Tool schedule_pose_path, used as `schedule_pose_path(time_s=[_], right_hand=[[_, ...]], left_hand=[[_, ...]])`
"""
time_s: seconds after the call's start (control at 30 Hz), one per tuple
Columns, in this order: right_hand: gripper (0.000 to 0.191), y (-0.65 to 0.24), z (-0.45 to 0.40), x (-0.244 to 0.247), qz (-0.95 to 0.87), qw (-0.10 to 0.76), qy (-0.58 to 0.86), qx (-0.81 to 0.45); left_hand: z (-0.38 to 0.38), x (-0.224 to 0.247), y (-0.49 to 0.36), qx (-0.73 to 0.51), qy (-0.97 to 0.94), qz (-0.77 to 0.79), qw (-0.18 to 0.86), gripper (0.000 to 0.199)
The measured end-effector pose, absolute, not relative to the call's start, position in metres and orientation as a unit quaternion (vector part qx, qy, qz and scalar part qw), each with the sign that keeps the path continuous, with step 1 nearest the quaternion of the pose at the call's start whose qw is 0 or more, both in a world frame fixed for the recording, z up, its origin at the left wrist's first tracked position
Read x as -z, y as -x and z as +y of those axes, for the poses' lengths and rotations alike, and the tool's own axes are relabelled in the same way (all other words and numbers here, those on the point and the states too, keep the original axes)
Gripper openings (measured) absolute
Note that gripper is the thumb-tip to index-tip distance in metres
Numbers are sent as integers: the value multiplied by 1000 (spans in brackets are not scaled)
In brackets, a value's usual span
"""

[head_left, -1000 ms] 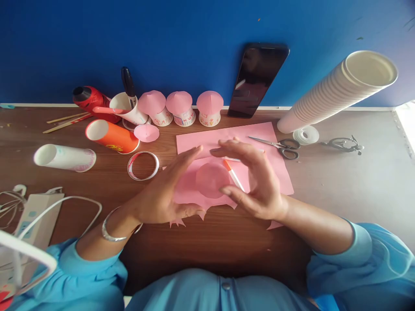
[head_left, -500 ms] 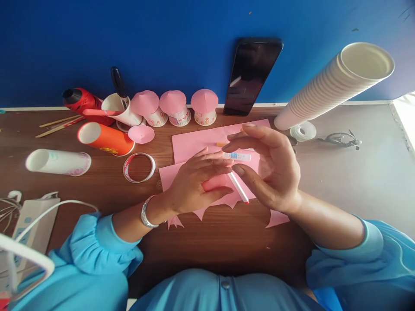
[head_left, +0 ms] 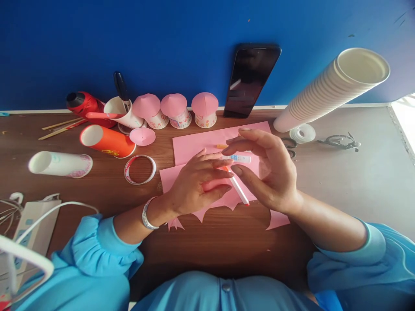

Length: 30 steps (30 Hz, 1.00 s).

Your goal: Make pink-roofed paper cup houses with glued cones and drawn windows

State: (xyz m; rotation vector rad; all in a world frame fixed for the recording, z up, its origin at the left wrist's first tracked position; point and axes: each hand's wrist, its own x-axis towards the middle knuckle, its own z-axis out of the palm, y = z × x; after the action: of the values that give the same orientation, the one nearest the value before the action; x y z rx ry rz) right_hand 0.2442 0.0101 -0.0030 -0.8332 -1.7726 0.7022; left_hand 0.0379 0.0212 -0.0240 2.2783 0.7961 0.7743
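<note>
My left hand (head_left: 197, 183) hovers over the pink paper (head_left: 191, 144), fingers apart and pointing right, with nothing in it. To its right my right hand (head_left: 272, 172) is curved, thumb and fingers apart, also holding nothing. Partly behind the fingertips, a white marker with a red tip (head_left: 239, 191) lies on the paper beside a clear glue tube (head_left: 243, 159) and an orange-ended pen (head_left: 221, 147). Jagged cut edges run along the near side of the paper. Scissors (head_left: 290, 147) show partly behind my right hand.
Three small cups with pink cone tops (head_left: 205, 105) stand at the back, left of a leaning phone (head_left: 253, 82). A tall cup stack (head_left: 330, 90) is at right; an orange cup (head_left: 113, 141), tape roll (head_left: 153, 170) and power strip (head_left: 35, 224) are at left.
The view has shifted slightly, so the objects sit a little lower. My fingertips have moved slightly, and more of the scissors and the marker's orange end shows.
</note>
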Motion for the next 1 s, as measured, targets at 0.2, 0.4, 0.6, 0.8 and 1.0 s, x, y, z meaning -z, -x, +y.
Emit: schedule_pose_path(time_s=[0.2, 0.4, 0.6, 0.8, 1.0], right_hand=[[55, -247, 11, 5, -730, 509, 342, -302], [57, -249, 11, 7, -724, 507, 347, -315], [57, -251, 10, 6, -715, 504, 358, -327], [55, -267, 1, 14, -695, 497, 392, -342], [52, -272, -13, 24, -686, 479, 415, -358]], left_hand=[[22, 23, -38, -294, -867, 294, 275, 16], [22, 25, -38, -291, -862, 294, 294, 11], [24, 21, -32, -313, -840, 279, 345, 52], [22, 7, -8, -267, -814, 297, 422, 113], [2, 32, -1, -217, -798, 392, 402, 111]])
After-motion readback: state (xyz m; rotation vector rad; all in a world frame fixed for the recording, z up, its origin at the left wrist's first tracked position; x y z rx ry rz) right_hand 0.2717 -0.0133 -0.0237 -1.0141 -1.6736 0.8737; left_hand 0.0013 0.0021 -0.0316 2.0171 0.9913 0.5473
